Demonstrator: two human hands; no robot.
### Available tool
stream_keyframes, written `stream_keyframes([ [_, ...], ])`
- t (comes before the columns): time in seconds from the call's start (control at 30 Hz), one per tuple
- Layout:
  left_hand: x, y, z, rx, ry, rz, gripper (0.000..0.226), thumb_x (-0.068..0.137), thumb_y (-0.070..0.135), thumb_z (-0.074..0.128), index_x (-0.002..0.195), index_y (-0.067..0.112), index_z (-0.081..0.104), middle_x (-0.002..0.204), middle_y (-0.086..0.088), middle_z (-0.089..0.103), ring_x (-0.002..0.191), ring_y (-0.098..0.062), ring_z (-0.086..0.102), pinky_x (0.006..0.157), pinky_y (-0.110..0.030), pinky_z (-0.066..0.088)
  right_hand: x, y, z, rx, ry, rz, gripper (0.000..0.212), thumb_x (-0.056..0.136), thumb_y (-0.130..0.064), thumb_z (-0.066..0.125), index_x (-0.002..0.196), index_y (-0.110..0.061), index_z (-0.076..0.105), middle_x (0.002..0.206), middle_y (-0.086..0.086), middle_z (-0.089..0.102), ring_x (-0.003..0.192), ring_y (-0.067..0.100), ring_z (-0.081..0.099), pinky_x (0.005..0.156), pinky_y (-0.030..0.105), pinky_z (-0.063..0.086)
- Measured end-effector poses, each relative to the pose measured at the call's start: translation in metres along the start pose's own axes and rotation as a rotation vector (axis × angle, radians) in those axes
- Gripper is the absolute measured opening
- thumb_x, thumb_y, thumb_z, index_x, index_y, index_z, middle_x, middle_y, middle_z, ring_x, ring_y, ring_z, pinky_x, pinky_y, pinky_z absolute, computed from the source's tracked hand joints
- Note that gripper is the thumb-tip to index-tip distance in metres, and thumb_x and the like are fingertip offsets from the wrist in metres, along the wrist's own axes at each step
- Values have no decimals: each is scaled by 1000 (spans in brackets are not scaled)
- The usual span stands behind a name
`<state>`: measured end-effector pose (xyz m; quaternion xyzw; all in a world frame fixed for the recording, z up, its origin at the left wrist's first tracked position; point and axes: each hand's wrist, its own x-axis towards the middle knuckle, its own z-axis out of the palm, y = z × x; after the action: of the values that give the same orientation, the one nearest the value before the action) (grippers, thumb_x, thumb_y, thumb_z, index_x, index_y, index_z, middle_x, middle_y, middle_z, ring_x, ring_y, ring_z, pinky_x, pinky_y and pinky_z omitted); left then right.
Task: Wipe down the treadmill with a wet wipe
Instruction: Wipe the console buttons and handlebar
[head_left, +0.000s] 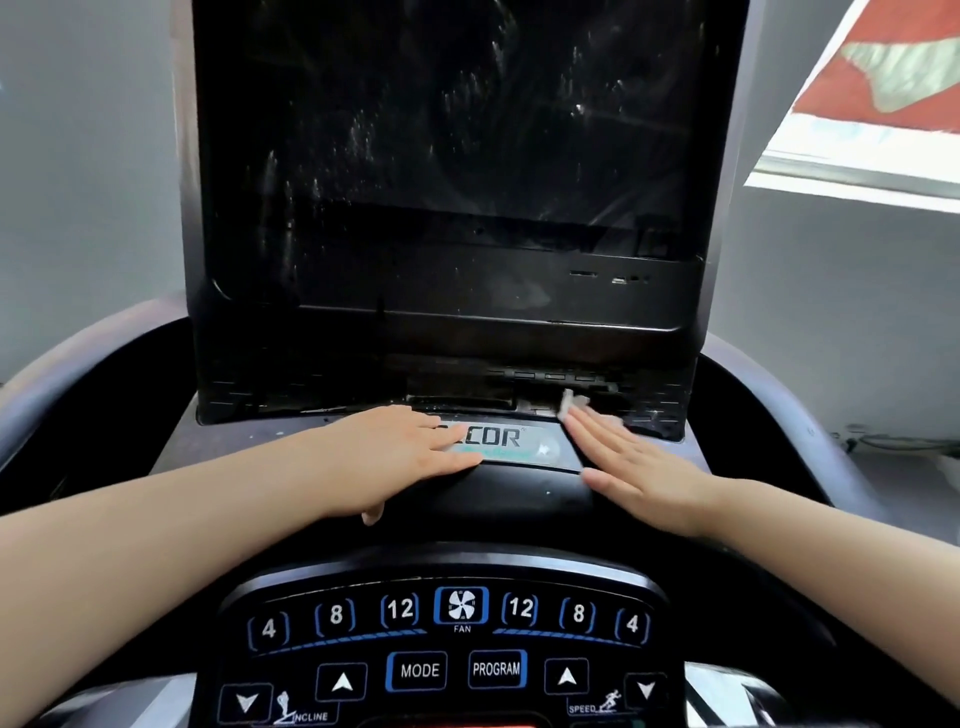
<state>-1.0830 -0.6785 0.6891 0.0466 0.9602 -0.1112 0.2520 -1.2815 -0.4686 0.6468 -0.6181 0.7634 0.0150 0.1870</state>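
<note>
The treadmill console (519, 499) fills the view, with a dark screen (447, 156) standing above it, streaked with wet marks. My left hand (395, 457) lies flat on the console ledge, fingers straight, partly covering the brand label (511, 441). My right hand (639, 473) lies flat to the right of the label, fingers straight and pressing a white wet wipe (574, 402) against the console just below the screen's base. Only a small crumpled edge of the wipe shows past the fingertips.
A button panel (452, 644) with fan, mode, program, incline and speed keys sits near the bottom. Curved dark handrails (769, 395) sweep out to both sides. Grey walls stand behind, with a window (878, 104) at the upper right.
</note>
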Motion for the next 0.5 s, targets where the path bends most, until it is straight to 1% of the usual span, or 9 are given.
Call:
stream_keyframes([
  [0.07,1,1,-1,1,-10,-6,109,75,12,74,151,30,-3,159,0,-3,145,-18,7,115,-29,11,15,-19,7,4,51,-82,88,70,-81,-16,140,-27,-18,149,-14,-23,135,-4,-28,110,15,-19],
  [0.1,0,1,-1,2,-11,-8,109,75,12,74,150,31,-3,159,-1,-4,145,-18,7,115,-29,11,16,-24,8,-12,62,-127,85,72,-78,-16,140,-26,-18,148,-15,-24,135,-4,-28,109,14,-19],
  [0.17,0,1,-2,11,-12,-4,109,75,13,73,150,30,-3,159,-1,-4,145,-18,7,115,-30,12,-2,-21,5,-8,23,-171,77,77,-73,-11,140,-29,-18,147,-17,-26,134,-8,-28,108,11,-19],
  [0.23,-1,1,-3,16,-12,-2,107,76,13,72,151,30,-2,159,-2,-4,145,-18,8,114,-30,13,-30,-7,-2,16,-81,-118,65,83,-68,-3,137,-35,-20,145,-22,-25,129,-17,-28,109,10,-16],
  [0.3,-1,0,-4,16,-14,-1,107,75,14,73,151,30,-1,159,-2,-3,145,-18,8,114,-30,13,-48,5,-7,58,-154,-14,56,91,-55,9,133,-38,-22,143,-26,-25,123,-24,-29,108,7,-14],
  [0.37,-1,-1,-3,13,-16,3,108,74,15,74,151,30,-1,159,-1,-2,145,-17,8,115,-29,12,-41,3,-7,110,-120,20,56,92,-48,15,134,-38,-21,145,-24,-24,127,-21,-26,106,5,-14],
  [0.4,-1,-1,-3,9,-18,3,109,74,15,74,151,31,-1,159,0,-2,145,-17,7,115,-29,12,-30,-4,-4,125,-88,3,55,94,-49,15,135,-36,-18,148,-21,-22,132,-16,-24,109,8,-14],
  [0.47,-1,-1,-3,0,-19,-2,110,75,14,74,150,32,-4,159,1,-4,145,-17,6,115,-28,10,-7,-21,5,107,-12,-87,55,97,-56,12,140,-31,-13,150,-16,-19,135,-10,-22,112,14,-14],
  [0.5,-1,-1,-2,2,-17,-4,110,75,14,74,150,32,-4,159,0,-4,145,-17,6,115,-28,10,1,-30,8,92,24,-138,58,95,-59,9,141,-29,-11,150,-17,-19,135,-10,-23,111,13,-15],
])
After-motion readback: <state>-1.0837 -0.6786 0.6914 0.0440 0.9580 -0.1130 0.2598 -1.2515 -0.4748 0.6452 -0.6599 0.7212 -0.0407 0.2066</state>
